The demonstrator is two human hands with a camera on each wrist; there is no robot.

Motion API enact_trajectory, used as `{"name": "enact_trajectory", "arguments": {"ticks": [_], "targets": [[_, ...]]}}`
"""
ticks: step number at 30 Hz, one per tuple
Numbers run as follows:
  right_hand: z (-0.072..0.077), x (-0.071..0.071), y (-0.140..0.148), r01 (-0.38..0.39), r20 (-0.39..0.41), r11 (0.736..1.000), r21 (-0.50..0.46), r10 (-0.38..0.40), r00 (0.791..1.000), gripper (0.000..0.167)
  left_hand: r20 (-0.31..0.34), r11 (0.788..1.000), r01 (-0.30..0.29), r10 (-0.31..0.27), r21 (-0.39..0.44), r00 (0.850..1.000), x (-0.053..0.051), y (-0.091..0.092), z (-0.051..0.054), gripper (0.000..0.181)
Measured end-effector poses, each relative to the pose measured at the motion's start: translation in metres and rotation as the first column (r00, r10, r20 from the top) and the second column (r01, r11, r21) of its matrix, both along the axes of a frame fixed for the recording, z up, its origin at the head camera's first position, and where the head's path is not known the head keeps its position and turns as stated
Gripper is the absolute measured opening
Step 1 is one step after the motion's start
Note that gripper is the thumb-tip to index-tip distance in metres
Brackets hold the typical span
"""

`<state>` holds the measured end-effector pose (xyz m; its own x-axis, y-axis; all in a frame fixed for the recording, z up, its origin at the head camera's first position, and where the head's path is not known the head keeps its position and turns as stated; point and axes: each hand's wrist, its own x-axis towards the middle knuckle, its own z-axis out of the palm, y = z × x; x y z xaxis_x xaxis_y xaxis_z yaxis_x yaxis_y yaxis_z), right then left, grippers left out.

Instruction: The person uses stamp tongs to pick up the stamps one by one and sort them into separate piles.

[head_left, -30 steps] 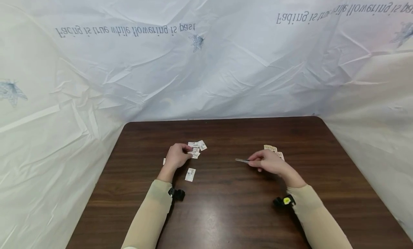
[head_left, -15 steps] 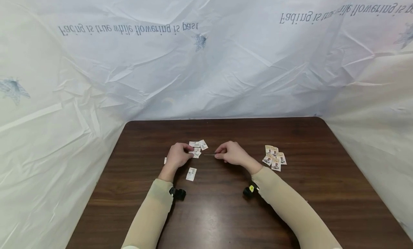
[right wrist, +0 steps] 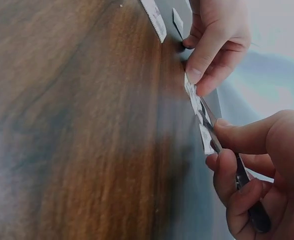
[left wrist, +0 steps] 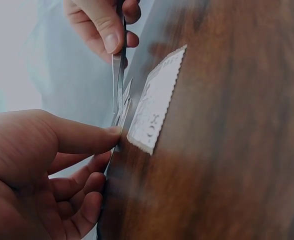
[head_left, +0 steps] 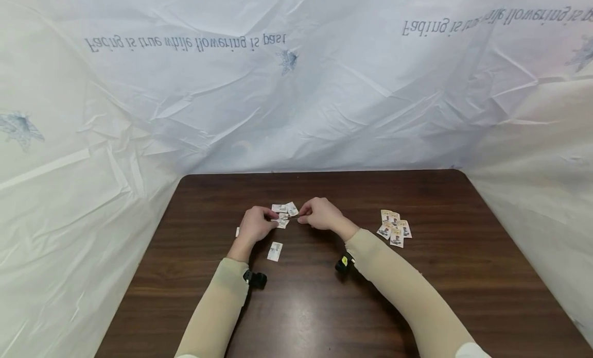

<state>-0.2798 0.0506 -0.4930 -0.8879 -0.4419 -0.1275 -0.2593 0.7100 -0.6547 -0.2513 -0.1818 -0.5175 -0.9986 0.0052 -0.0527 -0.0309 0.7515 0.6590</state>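
My left hand (head_left: 255,224) is at a small cluster of white postage stamps, its thumb and forefinger pinching the end of one stamp (right wrist: 190,91). From the other side my right hand (head_left: 323,214) reaches in, holding metal tweezers (left wrist: 119,75) with a dark handle. The tweezers' tips are at the stamp by the left fingertips; whether they grip it is hard to tell. Two more stamps (head_left: 291,209) lie just behind. Nearer the person, a single stamp (left wrist: 157,100) with perforated edges lies flat on the table.
The dark wooden table (head_left: 306,301) carries another group of several yellowish stamps (head_left: 396,237) on the right. Part of a stamp (head_left: 238,232) shows left of the left hand. A white sheet (head_left: 296,116) hangs around the table's back and sides.
My right hand has moved left with the tweezers, from beside the yellowish stamps to the white ones, uncovering the right group. My left hand has stayed in place.
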Motion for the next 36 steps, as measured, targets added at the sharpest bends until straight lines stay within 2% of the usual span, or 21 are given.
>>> {"name": "enact_trajectory", "arguments": {"ticks": [5, 12, 18, 25, 36], "targets": [[0.001, -0.003, -0.003, -0.016, -0.003, 0.999, 0.028, 0.016, 1.0, 0.017, 0.002, 1.0, 0.007, -0.007, 0.0, 1.0, 0.001, 0.001, 0.001, 0.01], [0.003, -0.007, -0.001, -0.016, 0.052, 1.0, 0.018, 0.015, 0.999, 0.019, 0.012, 1.0, -0.004, 0.004, 0.007, 1.0, 0.002, 0.003, 0.002, 0.01], [0.007, -0.006, 0.005, -0.001, 0.094, 1.0, 0.014, 0.0, 0.996, 0.017, 0.008, 1.0, 0.005, -0.005, 0.007, 1.0, 0.002, 0.002, 0.002, 0.01], [0.01, -0.003, 0.008, 0.006, 0.105, 1.0, 0.027, -0.009, 0.994, 0.016, 0.005, 1.0, 0.002, -0.002, 0.009, 1.0, 0.003, 0.001, 0.002, 0.01], [0.006, -0.005, 0.006, -0.002, 0.125, 1.0, -0.015, 0.004, 0.992, 0.017, -0.026, 1.0, 0.003, -0.004, -0.02, 1.0, 0.002, 0.001, 0.002, 0.009]]}}
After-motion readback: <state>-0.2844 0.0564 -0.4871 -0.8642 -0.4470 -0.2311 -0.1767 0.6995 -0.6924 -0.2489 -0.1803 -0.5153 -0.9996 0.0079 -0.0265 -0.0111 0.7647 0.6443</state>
